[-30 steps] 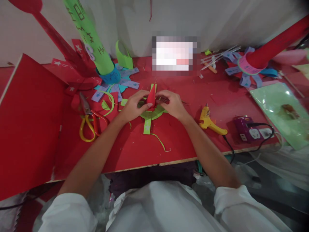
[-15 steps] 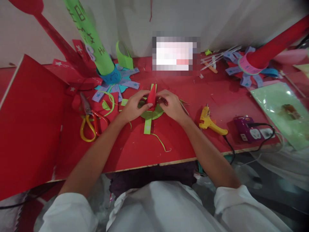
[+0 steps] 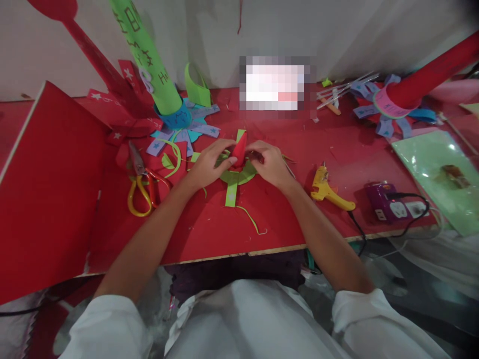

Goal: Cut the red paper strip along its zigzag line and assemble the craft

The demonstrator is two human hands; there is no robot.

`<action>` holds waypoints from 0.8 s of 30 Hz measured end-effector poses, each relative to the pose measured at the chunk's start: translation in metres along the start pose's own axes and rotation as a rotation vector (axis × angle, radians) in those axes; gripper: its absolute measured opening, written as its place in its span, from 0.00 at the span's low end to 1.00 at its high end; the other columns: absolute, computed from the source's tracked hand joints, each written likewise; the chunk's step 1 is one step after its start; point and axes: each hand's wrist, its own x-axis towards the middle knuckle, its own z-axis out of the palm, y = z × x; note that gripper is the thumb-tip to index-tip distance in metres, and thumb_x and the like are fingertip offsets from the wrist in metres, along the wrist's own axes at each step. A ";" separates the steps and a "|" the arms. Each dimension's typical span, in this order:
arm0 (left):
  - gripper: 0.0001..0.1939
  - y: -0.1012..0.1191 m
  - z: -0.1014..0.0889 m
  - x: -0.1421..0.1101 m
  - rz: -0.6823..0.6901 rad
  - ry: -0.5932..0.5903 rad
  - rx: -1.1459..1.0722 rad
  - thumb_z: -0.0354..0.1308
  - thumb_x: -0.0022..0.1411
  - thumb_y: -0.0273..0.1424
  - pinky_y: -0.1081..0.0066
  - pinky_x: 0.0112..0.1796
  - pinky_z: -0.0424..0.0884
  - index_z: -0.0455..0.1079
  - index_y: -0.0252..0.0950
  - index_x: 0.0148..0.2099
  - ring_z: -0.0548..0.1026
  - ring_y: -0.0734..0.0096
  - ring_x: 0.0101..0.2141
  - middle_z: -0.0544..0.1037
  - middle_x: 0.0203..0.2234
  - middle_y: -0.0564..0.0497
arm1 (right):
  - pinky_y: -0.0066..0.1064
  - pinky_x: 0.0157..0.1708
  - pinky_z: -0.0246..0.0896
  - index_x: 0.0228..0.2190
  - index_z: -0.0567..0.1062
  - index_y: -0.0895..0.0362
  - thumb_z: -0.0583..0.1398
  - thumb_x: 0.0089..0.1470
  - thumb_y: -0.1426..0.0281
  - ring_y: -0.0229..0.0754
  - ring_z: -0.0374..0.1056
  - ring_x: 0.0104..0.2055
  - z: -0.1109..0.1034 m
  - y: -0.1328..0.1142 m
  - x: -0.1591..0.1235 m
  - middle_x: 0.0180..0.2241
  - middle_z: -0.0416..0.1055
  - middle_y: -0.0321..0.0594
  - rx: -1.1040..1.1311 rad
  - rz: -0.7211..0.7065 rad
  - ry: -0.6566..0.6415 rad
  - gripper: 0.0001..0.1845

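Note:
A pointed red cone (image 3: 240,150), which looks like foam or paper, stands over a round green piece (image 3: 247,174) on the table. Green strips stick out from that piece; the front strip (image 3: 231,189) lies flat towards me. My left hand (image 3: 211,162) grips the cone from the left, its thumb pressed against the lower side. From the right, the curled fingers of my right hand (image 3: 271,162) close against the cone; their tips are partly hidden. A thin curly green offcut (image 3: 249,219) lies in front of the strip.
Scissors (image 3: 140,194) with yellow and red handles lie left. On the right are a yellow glue gun (image 3: 329,189), a purple power adapter (image 3: 389,202) with cords and a green sheet (image 3: 434,174). Decorated green (image 3: 157,80) and red (image 3: 430,72) tubes stand behind. A red board (image 3: 48,199) rises left.
The red cone has tipped slightly to the right between my hands. Both hands stay around it. The whole view has shifted a little; other things lie as before.

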 end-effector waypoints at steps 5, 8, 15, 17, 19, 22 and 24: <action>0.20 0.004 -0.011 0.002 -0.103 0.116 0.056 0.46 0.82 0.45 0.63 0.49 0.76 0.75 0.39 0.55 0.81 0.66 0.43 0.83 0.42 0.47 | 0.48 0.55 0.74 0.42 0.83 0.52 0.58 0.57 0.81 0.53 0.79 0.49 -0.002 -0.003 -0.001 0.45 0.84 0.44 -0.008 0.041 -0.023 0.19; 0.13 0.005 -0.015 0.001 -0.106 0.052 0.089 0.51 0.80 0.37 0.66 0.42 0.75 0.75 0.38 0.55 0.80 0.69 0.37 0.82 0.36 0.50 | 0.50 0.55 0.74 0.42 0.83 0.51 0.58 0.57 0.80 0.53 0.79 0.49 -0.001 -0.002 -0.001 0.46 0.84 0.44 -0.015 0.046 -0.020 0.19; 0.12 -0.003 -0.011 0.000 -0.102 0.030 0.096 0.55 0.74 0.30 0.66 0.44 0.75 0.75 0.37 0.55 0.82 0.67 0.42 0.84 0.43 0.48 | 0.50 0.55 0.75 0.42 0.83 0.51 0.57 0.54 0.81 0.53 0.79 0.49 -0.002 -0.005 -0.001 0.46 0.85 0.43 -0.022 0.032 -0.020 0.20; 0.11 -0.006 -0.011 0.001 -0.123 0.046 0.112 0.56 0.74 0.31 0.65 0.46 0.75 0.75 0.37 0.54 0.81 0.65 0.44 0.84 0.45 0.47 | 0.50 0.55 0.75 0.42 0.83 0.52 0.57 0.54 0.81 0.53 0.79 0.49 -0.002 -0.006 -0.001 0.45 0.85 0.43 -0.020 0.032 -0.023 0.21; 0.10 -0.009 -0.012 0.001 -0.138 0.062 0.154 0.55 0.75 0.31 0.64 0.46 0.75 0.76 0.38 0.51 0.81 0.64 0.44 0.84 0.44 0.47 | 0.50 0.55 0.74 0.42 0.83 0.52 0.57 0.54 0.82 0.53 0.80 0.49 -0.002 -0.006 -0.001 0.45 0.84 0.44 -0.018 0.028 -0.023 0.21; 0.13 -0.007 -0.016 0.001 -0.112 0.025 0.238 0.50 0.76 0.28 0.63 0.46 0.74 0.77 0.39 0.48 0.79 0.63 0.43 0.83 0.41 0.46 | 0.50 0.55 0.75 0.42 0.83 0.52 0.57 0.54 0.83 0.53 0.80 0.49 -0.002 -0.005 -0.001 0.45 0.84 0.44 -0.021 0.028 -0.020 0.21; 0.15 -0.005 -0.018 0.000 -0.069 -0.033 0.304 0.49 0.72 0.24 0.62 0.45 0.74 0.78 0.38 0.48 0.79 0.61 0.43 0.82 0.42 0.45 | 0.50 0.55 0.75 0.42 0.83 0.52 0.57 0.55 0.82 0.53 0.79 0.49 -0.001 -0.004 -0.001 0.46 0.84 0.43 -0.025 0.033 -0.023 0.21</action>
